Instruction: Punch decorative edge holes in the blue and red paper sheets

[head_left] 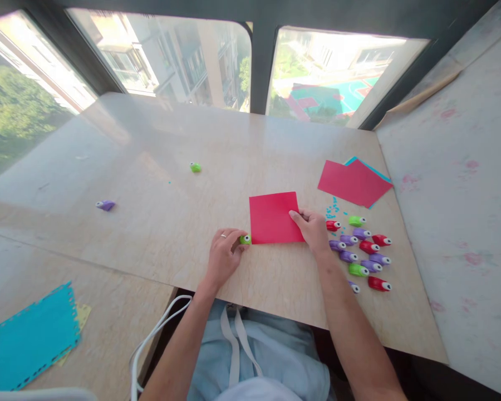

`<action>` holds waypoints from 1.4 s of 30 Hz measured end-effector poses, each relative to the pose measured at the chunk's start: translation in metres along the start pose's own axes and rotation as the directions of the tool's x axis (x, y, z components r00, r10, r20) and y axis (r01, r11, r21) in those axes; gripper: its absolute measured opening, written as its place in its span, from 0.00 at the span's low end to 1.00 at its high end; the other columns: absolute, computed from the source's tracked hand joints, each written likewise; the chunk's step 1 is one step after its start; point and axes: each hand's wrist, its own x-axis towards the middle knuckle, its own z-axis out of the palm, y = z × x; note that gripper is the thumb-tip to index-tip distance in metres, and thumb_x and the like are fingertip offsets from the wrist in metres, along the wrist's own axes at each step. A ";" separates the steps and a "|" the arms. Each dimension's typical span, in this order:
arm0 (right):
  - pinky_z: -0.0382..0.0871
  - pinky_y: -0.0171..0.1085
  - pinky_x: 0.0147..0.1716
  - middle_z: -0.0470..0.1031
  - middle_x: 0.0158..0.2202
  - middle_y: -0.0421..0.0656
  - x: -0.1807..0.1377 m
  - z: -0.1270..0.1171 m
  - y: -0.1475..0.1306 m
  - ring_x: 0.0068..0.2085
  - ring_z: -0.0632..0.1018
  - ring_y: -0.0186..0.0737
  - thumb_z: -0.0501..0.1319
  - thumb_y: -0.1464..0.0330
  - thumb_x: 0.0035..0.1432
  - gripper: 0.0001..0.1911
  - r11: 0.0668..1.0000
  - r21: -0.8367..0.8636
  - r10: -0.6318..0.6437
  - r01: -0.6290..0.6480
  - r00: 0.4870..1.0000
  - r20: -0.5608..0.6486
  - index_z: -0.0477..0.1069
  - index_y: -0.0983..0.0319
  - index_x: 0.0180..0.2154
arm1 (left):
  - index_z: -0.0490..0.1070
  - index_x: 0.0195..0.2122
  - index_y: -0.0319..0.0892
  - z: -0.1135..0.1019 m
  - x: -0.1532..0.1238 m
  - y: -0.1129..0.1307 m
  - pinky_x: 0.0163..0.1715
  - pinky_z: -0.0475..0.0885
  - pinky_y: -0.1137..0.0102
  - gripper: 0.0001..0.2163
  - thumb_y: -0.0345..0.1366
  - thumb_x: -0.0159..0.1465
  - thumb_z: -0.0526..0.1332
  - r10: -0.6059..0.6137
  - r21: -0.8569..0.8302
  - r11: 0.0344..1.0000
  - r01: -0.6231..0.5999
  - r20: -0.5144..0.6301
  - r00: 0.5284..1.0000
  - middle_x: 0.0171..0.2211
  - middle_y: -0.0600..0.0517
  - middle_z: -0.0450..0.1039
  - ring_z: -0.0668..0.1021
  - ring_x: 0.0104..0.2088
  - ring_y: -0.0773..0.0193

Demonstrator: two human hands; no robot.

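Note:
A red paper square (274, 217) lies flat on the beige table (183, 184) in front of me. My left hand (224, 257) is closed around a small green paper punch (245, 239) set against the square's lower left corner. My right hand (314, 229) rests on the square's right edge, fingers pinching the paper there. Just right of that hand lies a cluster of several red, purple and green punches (364, 249).
More red and blue sheets (354, 181) lie at the back right, with blue paper bits (332, 210) nearby. A lone green punch (195, 167) and a purple punch (106, 205) sit farther left. A punched blue sheet (33, 335) lies at the lower left.

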 end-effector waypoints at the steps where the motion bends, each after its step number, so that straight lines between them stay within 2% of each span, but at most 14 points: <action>1: 0.67 0.35 0.29 0.80 0.31 0.44 0.000 0.000 -0.001 0.33 0.78 0.44 0.61 0.50 0.53 0.24 1.000 -0.011 -0.003 0.003 1.000 -0.006 0.79 0.64 0.36 | 0.80 0.39 0.50 0.000 0.000 0.000 0.54 0.59 0.59 0.09 0.32 0.56 0.67 0.023 0.026 0.999 -0.023 0.002 1.000 0.38 0.47 0.77 0.70 0.44 0.49; 7: 0.67 0.35 0.29 0.80 0.32 0.45 -0.002 0.001 -0.003 0.33 0.77 0.44 0.61 0.50 0.53 0.24 1.000 0.016 -0.001 0.001 1.000 -0.012 0.79 0.65 0.36 | 0.79 0.42 0.49 0.000 -0.001 -0.001 0.49 0.62 0.61 0.12 0.30 0.58 0.65 0.101 0.192 0.976 -0.103 0.022 0.995 0.39 0.47 0.77 0.71 0.44 0.51; 12: 0.68 0.36 0.30 0.80 0.31 0.44 -0.001 0.001 -0.002 0.33 0.77 0.44 0.62 0.50 0.52 0.24 1.000 0.026 0.004 -0.003 1.000 -0.023 0.79 0.65 0.37 | 0.79 0.40 0.50 0.000 0.000 0.000 0.51 0.61 0.59 0.11 0.30 0.56 0.67 0.070 0.076 0.995 -0.070 -0.004 0.998 0.39 0.47 0.77 0.71 0.44 0.50; 14: 0.69 0.36 0.31 0.80 0.31 0.44 -0.001 0.001 -0.001 0.33 0.78 0.44 0.62 0.50 0.52 0.24 0.999 0.052 0.005 -0.004 1.000 -0.025 0.79 0.65 0.38 | 0.80 0.40 0.49 0.000 0.000 0.001 0.51 0.61 0.60 0.11 0.29 0.56 0.67 0.073 0.083 0.994 -0.072 -0.007 0.997 0.38 0.47 0.77 0.71 0.44 0.50; 21: 0.71 0.37 0.32 0.81 0.32 0.44 0.001 0.001 0.004 0.34 0.79 0.44 0.63 0.51 0.52 0.23 0.993 0.122 0.008 -0.005 1.000 -0.021 0.79 0.64 0.38 | 0.78 0.42 0.48 0.000 -0.001 0.000 0.48 0.63 0.61 0.11 0.30 0.58 0.66 0.140 0.215 0.967 -0.139 0.008 0.990 0.39 0.48 0.78 0.72 0.44 0.53; 25: 0.70 0.36 0.31 0.81 0.32 0.43 0.002 0.002 0.006 0.33 0.79 0.43 0.65 0.51 0.51 0.23 0.984 0.177 0.020 -0.011 0.999 -0.050 0.80 0.63 0.37 | 0.75 0.44 0.46 -0.001 -0.001 -0.001 0.46 0.66 0.62 0.10 0.29 0.61 0.63 0.205 0.388 0.897 -0.214 0.066 0.977 0.41 0.50 0.77 0.73 0.44 0.55; 29: 0.70 0.36 0.30 0.80 0.29 0.41 0.002 0.003 0.005 0.31 0.78 0.41 0.67 0.52 0.50 0.21 0.980 0.201 0.021 -0.006 0.997 -0.073 0.79 0.63 0.35 | 0.74 0.45 0.44 -0.001 -0.001 -0.003 0.46 0.68 0.63 0.10 0.29 0.62 0.63 0.241 0.457 0.853 -0.253 0.087 0.967 0.41 0.50 0.77 0.74 0.44 0.57; 32: 0.71 0.37 0.32 0.80 0.30 0.41 0.001 0.004 0.004 0.31 0.78 0.41 0.68 0.52 0.48 0.20 0.953 0.301 0.046 -0.023 0.997 -0.069 0.79 0.62 0.35 | 0.74 0.45 0.44 -0.002 -0.001 -0.003 0.46 0.69 0.63 0.10 0.31 0.62 0.64 0.252 0.465 0.846 -0.261 0.084 0.964 0.42 0.49 0.77 0.75 0.44 0.57; 34: 0.72 0.38 0.32 0.80 0.29 0.40 0.002 0.005 0.003 0.31 0.77 0.41 0.70 0.53 0.47 0.18 0.919 0.394 0.054 -0.006 0.992 -0.111 0.79 0.61 0.33 | 0.74 0.45 0.45 -0.002 -0.001 -0.002 0.46 0.69 0.62 0.09 0.32 0.62 0.64 0.258 0.466 0.844 -0.266 0.082 0.963 0.42 0.49 0.77 0.75 0.44 0.57; 38: 0.72 0.38 0.36 0.78 0.28 0.38 0.004 0.009 0.002 0.31 0.76 0.37 0.71 0.57 0.47 0.14 0.803 0.592 0.059 0.074 0.978 -0.202 0.76 0.60 0.30 | 0.73 0.45 0.45 -0.001 -0.002 -0.002 0.47 0.68 0.62 0.10 0.33 0.62 0.65 0.262 0.469 0.839 -0.277 0.099 0.960 0.42 0.50 0.78 0.76 0.43 0.58; 42: 0.72 0.39 0.35 0.78 0.29 0.38 0.004 0.013 0.002 0.30 0.76 0.37 0.72 0.58 0.47 0.14 0.766 0.641 0.069 0.057 0.983 -0.170 0.75 0.61 0.29 | 0.73 0.47 0.45 -0.001 -0.002 -0.003 0.47 0.68 0.61 0.12 0.31 0.61 0.65 0.255 0.471 0.838 -0.275 0.107 0.961 0.42 0.50 0.79 0.76 0.43 0.58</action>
